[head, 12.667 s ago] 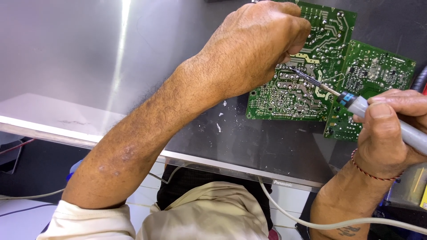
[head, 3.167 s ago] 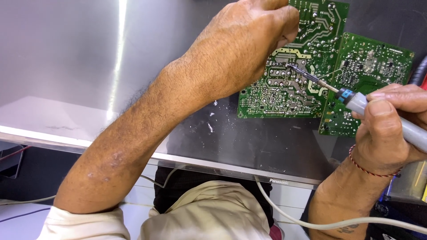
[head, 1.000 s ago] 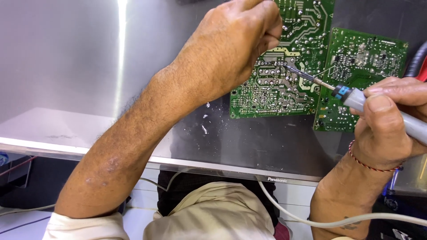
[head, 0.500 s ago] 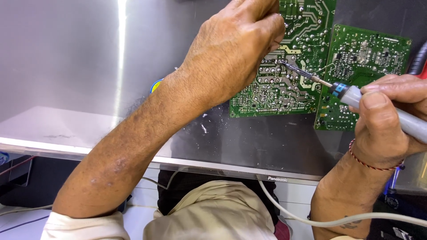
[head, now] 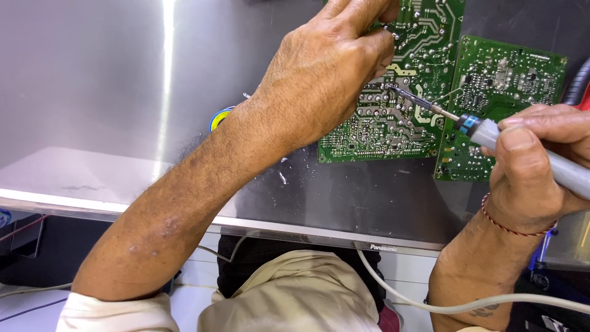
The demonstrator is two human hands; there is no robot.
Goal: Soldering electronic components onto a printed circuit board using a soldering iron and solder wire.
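Note:
My left hand [head: 326, 80] lies over a large green circuit board [head: 393, 123], solder side up. Its fingers are pinched together at the board's top edge, apparently on thin solder wire; a strand shows by the wrist. My right hand [head: 534, 172] grips a grey soldering iron [head: 491, 132] with a blue collar. The iron's tip [head: 390, 88] touches the board right beside my left knuckles. A smaller green circuit board [head: 510, 80] lies against the large one on the right, partly under my right hand.
Both boards rest on a grey metal back panel [head: 123, 92] with a bright front edge [head: 295, 224]. A blue and yellow solder spool [head: 218, 117] peeks out behind my left forearm. A white cord [head: 430, 301] runs below, and solder flecks [head: 283, 178] dot the panel.
The iron's tip has moved left along the large board, up to my left knuckles. The solder spool has come into sight behind my left forearm.

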